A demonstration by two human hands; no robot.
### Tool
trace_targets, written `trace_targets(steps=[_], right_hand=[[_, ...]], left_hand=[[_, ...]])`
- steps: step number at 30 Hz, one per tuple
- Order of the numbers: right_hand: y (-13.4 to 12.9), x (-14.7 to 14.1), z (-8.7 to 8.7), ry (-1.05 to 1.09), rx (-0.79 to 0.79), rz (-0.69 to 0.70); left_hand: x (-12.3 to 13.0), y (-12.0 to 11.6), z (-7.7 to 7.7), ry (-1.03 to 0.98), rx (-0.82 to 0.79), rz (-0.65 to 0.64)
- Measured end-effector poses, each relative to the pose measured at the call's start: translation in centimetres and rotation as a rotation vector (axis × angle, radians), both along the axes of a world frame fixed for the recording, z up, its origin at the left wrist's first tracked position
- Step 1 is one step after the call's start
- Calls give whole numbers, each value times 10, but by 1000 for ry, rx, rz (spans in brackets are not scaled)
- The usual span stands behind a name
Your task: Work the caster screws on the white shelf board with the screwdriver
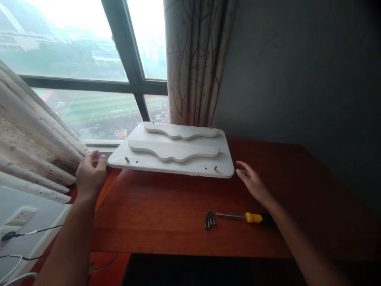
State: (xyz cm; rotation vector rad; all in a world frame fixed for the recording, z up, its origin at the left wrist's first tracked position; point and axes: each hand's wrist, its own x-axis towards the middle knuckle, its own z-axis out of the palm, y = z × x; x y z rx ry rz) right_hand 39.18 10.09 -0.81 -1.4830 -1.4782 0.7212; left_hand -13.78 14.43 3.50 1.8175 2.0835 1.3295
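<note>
A white board [175,167] with rounded corners lies in front of me near the window. Two wavy-edged white strips lie on its top, a rear strip [181,131] and a front strip [174,152]. Short wooden dowels [127,159] stick up near its edges, and small dark holes show beside the front ones. My left hand [91,169] is at the board's left front corner, thumb and fingers apart; whether it touches the edge is hard to see. Just off the right front corner, my right hand [251,178] is open with fingers extended and nothing in it.
Several screws [209,219] lie on the red-brown table [154,222] beside a screwdriver [253,217] with a yellow and black handle, partly behind my right forearm. Curtains [196,63] and a window stand behind. Wall sockets [22,216] and cables are at lower left.
</note>
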Motion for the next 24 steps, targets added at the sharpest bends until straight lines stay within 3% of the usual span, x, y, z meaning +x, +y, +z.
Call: trace_targets(steps=[2,4,6,9,11,14,19,24], right_hand=[[-33,13,6,-98,-23,65],[-62,26,9,-205,-52,99],[-87,37,10,-319,-64,137],[-110,46,6,-435,-58,164],[-119,48,3,-463,-41,170],[-126,47,-1,-453,-18,192],[-129,44,-2,-463,-11,267],[-130,44,-1,-450,-4,294]], left_hand=[[18,-34,-3,64,29,258],[42,-67,-11,124,-7,289],[68,-94,-22,124,-93,160],[109,-121,-38,139,-123,-161],[140,-134,-43,172,-126,-415],[187,-147,-44,233,-130,-664],[242,-152,-41,408,-199,-781],[260,-144,-38,508,-265,-801]])
